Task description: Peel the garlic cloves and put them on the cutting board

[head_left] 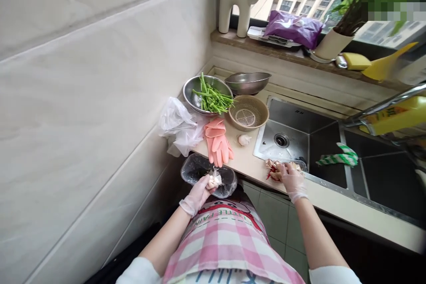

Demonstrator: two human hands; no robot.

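Observation:
My left hand [199, 195], in a thin clear glove, is closed around a garlic bulb [214, 180] with loose papery skin. It is above a dark lined bin [193, 167] that stands against the counter's front edge. My right hand [294, 181], gloved the same way, reaches over a clear tray [302, 165] at the sink's near edge. Garlic cloves and red dried chillies [273, 172] lie in the tray. The right fingers are bent down among the cloves; whether they grip one is hidden. Another whole garlic bulb [244, 140] sits on the counter between my hands.
Pink rubber gloves [218, 142] and a white plastic bag [181, 124] lie near the bin. Behind are a steel bowl of green stems [213, 95], a brown strainer basket [249, 113] and a metal pan [248, 82]. A double sink [289, 128] holds a green-striped cloth [339, 157].

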